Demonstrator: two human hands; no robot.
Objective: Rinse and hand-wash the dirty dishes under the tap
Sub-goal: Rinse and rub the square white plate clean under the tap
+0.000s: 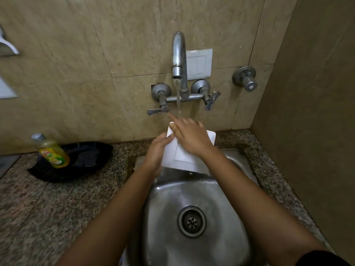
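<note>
In the head view, a white square plate (192, 160) was held tilted over the back of the steel sink (221, 198) under the running wall tap (178, 54). The left hand (156, 152) clasped its left edge, and the right hand (190, 138) lay flat on its face with fingers straight. The sink sat in a speckled granite counter (76, 198) against beige stone wall tiles (96, 54), with a yellow dish-soap bottle (52, 150) by a black pan (86, 156) on the left.

beige stone wall tiles (76, 73); white switch plate (203, 64) on them; speckled granite counter (57, 204) below; brown side wall (311, 93) right.
</note>
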